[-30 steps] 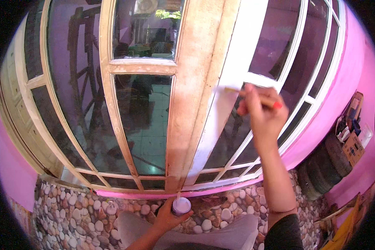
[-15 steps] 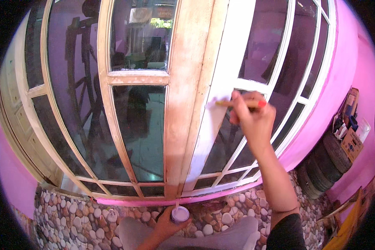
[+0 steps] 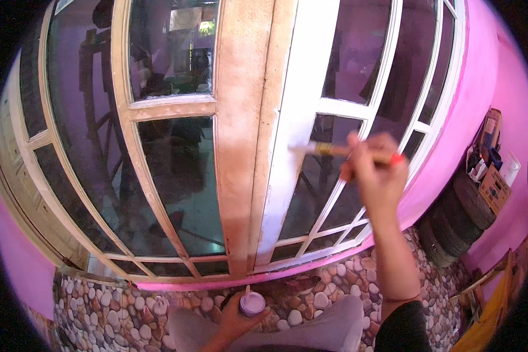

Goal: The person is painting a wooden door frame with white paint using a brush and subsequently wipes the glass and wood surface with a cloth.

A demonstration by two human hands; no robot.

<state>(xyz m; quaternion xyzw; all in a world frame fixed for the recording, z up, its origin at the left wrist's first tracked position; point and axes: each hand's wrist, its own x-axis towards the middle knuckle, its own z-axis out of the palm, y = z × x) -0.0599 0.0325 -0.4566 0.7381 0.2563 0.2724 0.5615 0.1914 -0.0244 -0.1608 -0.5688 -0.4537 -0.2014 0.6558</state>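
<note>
My right hand grips a wooden paintbrush with a red-tipped handle; its bristles are at a white window-frame post right of centre. Beside that post runs a bare, light brown wooden post. Low in the view, my left hand is closed round a small cup of pale, whitish paint with a stick standing in it. The cup is above my grey-clothed knees. Glass panes fill the framework on both sides of the posts.
A pink wall is at the right, with stacked tyres and a cardboard box among other items on them. A yellow object lies at the lower right. A panelled door stands at the far left, above pebble-patterned flooring.
The brush in my right hand has moved along the white post, first left and down, then back rightward, its bristles staying on that frame. My left hand still holds the cup.
</note>
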